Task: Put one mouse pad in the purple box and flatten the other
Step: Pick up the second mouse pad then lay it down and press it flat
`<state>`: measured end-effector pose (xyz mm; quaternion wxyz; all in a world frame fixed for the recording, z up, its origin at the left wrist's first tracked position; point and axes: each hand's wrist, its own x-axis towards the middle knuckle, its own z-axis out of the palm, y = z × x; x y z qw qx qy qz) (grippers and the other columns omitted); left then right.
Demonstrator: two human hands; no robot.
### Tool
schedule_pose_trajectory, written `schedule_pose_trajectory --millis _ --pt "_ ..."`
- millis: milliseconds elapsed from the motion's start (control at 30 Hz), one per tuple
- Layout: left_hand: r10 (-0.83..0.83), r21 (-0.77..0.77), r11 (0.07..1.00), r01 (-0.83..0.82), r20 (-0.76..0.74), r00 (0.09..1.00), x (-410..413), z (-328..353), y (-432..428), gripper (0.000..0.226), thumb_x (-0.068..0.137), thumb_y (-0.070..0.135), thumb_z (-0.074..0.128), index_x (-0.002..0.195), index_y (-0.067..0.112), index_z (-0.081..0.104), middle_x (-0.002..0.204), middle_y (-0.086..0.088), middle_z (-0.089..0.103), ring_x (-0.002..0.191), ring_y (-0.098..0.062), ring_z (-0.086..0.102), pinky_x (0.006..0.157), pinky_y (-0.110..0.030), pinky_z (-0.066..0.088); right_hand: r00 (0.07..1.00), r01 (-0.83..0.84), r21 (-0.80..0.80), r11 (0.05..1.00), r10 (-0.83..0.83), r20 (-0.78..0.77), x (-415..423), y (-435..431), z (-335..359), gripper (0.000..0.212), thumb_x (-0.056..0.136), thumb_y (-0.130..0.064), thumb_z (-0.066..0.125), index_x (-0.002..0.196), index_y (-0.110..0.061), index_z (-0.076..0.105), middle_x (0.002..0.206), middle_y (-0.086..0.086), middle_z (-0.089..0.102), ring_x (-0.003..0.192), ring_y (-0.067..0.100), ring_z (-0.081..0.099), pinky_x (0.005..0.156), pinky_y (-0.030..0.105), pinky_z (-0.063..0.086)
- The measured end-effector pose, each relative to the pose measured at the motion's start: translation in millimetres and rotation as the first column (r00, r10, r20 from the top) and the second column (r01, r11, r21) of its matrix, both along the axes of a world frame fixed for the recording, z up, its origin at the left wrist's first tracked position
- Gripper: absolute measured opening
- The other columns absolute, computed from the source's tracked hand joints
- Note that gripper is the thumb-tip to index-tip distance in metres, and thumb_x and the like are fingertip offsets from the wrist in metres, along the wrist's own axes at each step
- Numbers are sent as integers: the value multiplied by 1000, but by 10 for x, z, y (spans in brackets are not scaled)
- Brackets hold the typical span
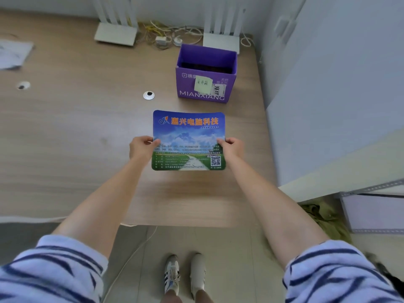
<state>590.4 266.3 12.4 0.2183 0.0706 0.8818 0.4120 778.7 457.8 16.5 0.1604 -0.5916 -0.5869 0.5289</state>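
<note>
1. Wood-grain counter [87, 149] gives a broad bare surface, so lay the pad fully on it, not over the near edge.
2. Purple box [205, 84] stands open just beyond; something dark lies inside, though I cannot tell what.
3. Printed mouse pad [189, 132] sits between box and body.
4. Left hand [141, 147] and right hand [232, 147] pinch its side edges with fingers [220, 141] closed; judged next: release and press outward from the centre.

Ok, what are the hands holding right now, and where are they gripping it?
Both hands hold one mouse pad: the left hand pinches its left edge, the right hand its right edge, about midway along each side.
</note>
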Motion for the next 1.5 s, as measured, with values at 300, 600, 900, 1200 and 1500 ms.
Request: schedule_pose_trajectory --millis 300,600,900,1200,1500 --pt "113 120 987 -103 -80 990 -16 805 -335 24 81 30 74 95 10 71 87 -4 67 79 -20 62 75 -29 46 984 -60 65 996 70 -165 -169 -216 782 12 81 -22 73 76 -12 70 78 4 71 71 21 67 73 38 56" --pt "218 218 959 -182 -156 963 23 1491 -852 24 82 32 73 95 13 71 86 -2 68 79 -20 62 74 -29 43 943 -94 132 987 131 -305 -312 -590 1424 8 82 -17 74 79 -12 69 80 3 68 63 9 61 54 22 48" --pt "298 301 926 -227 -214 930 -190 2008 -1444 31 84 29 72 103 4 70 96 -9 70 83 -21 61 77 -30 44 897 -170 174 970 225 -381 -723 -1078 1947 8 82 -19 75 80 -14 69 88 6 71 82 23 69 80 42 59" --pt "268 290 940 -179 -303 915 -794 2289 -2061 31 84 31 71 101 5 70 92 -4 67 83 -20 61 75 -30 45 877 -184 189 965 248 -411 -1307 -1671 2231 9 83 -22 74 83 -15 69 91 6 72 77 18 69 75 37 59" --pt "232 297 945 -134 -326 916 -1502 2406 -2664 33 83 29 72 105 4 71 97 -8 71 85 -22 63 76 -31 48 854 -162 134 978 207 -478 -1899 -2327 2300 8 85 -18 72 85 -10 69 88 7 71 79 24 69 71 35 59"
